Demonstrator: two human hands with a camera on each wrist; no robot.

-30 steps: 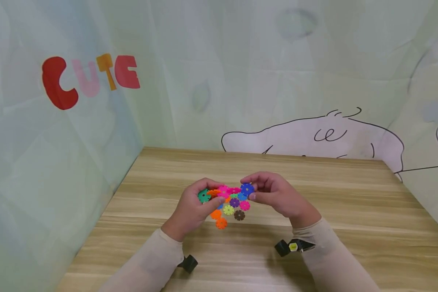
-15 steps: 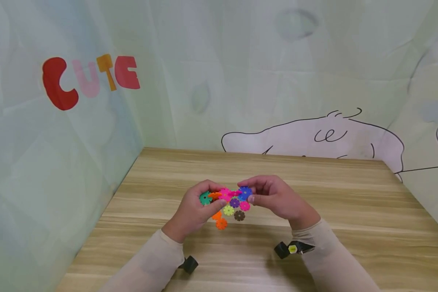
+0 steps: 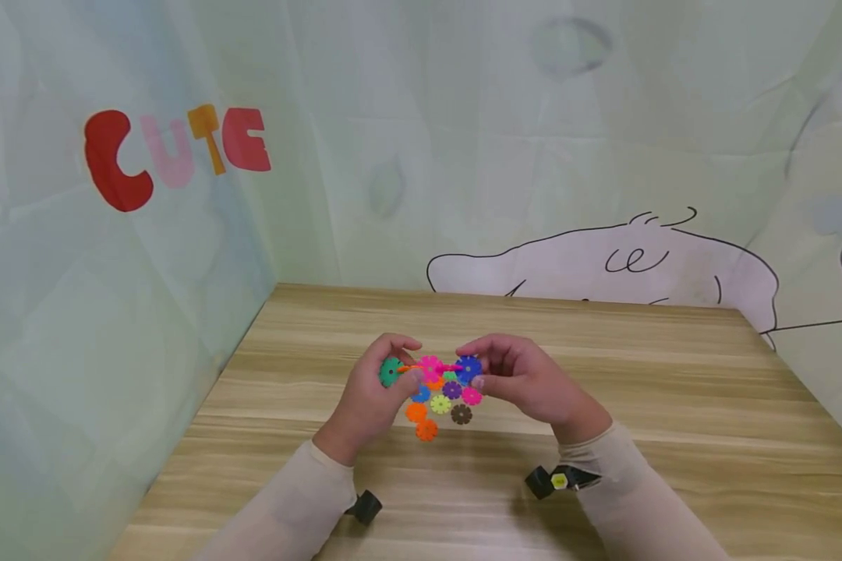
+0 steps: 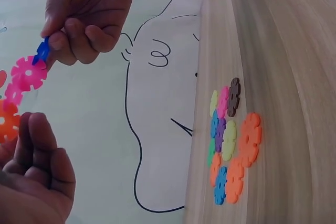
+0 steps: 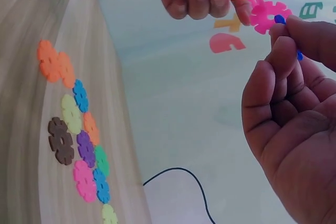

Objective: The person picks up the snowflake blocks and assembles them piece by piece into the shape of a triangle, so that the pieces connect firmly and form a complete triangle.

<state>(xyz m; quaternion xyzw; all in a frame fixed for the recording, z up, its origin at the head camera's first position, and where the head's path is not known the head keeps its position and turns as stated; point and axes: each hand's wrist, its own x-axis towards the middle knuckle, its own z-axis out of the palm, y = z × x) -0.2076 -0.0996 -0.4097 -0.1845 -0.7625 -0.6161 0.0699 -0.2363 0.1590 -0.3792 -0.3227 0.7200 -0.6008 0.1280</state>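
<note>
Both hands are pinching opposite ends of a short chain of colourful plastic snowflake discs [image 3: 429, 368], held up above the table. The left hand [image 3: 372, 397] has the green/orange end, and the right hand [image 3: 526, 378] pinches the small blue plastic disc [image 3: 468, 366] between thumb and fingertips at the other. The chain's long axis runs 9 to 3 o'clock, and the blue disc meets the pink disc [image 4: 29, 73] at the right hand's 9 o'clock, so that hand is the nearer one to the joint.

Underneath is a light wood-grain table [image 3: 673, 389], boxed in by pale cartoon-print backdrop walls [image 3: 463, 117]. A loose cluster of flat discs [image 3: 440, 409] lies on the table at roughly 6 o'clock from the chain.
</note>
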